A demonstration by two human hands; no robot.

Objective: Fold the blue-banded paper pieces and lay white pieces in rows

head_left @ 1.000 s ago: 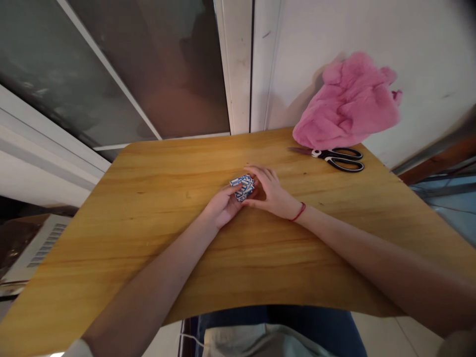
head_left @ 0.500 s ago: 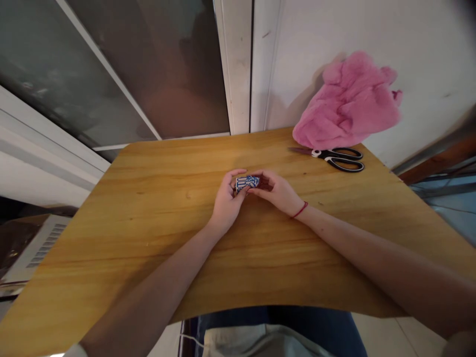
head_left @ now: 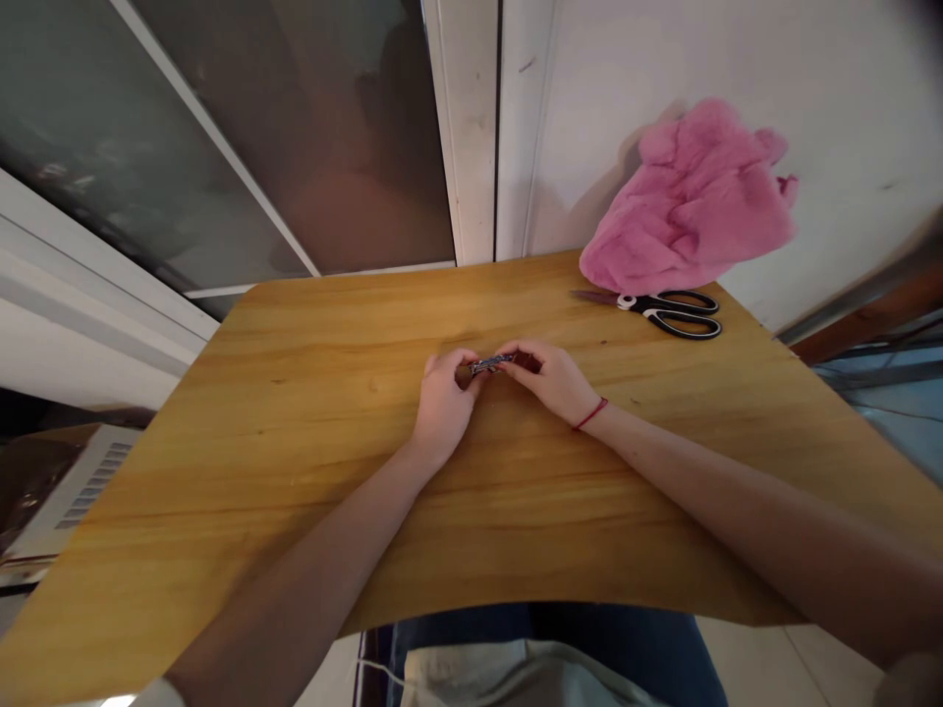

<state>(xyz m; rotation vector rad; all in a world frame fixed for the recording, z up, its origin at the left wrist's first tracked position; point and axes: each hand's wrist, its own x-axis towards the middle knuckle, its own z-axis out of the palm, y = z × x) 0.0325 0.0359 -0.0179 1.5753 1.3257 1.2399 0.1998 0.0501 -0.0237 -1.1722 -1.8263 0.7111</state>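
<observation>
Since half a second ago, you have turned the small blue-and-white patterned block [head_left: 489, 364] so its broad face has tipped away and mostly a narrow side shows; your left hand [head_left: 446, 398] has rolled slightly with it, while your right hand [head_left: 556, 381] has barely shifted. The table [head_left: 295, 412] spreads out before you, its far edge by the glazed door [head_left: 295, 128] and the white wall [head_left: 847, 118], its near edge curving in toward your lap. The pink plush cloth [head_left: 696, 201] sits bunched at the far right corner, up against the wall. Your two hands meet around the middle of the table, somewhat closer to the far edge. The left fingers are bent nearly closed on the block's left end; the right thumb and forefinger pinch its right end, with a gap left behind them. The scissors [head_left: 639, 303] lie just in front of the cloth near that corner, tips toward the left edge, black-and-white handles toward the right. The block sits between your hands, partly hidden by your fingers, and you cannot tell whether it touches the table. A thin red bracelet [head_left: 590, 413] circles your right wrist.
</observation>
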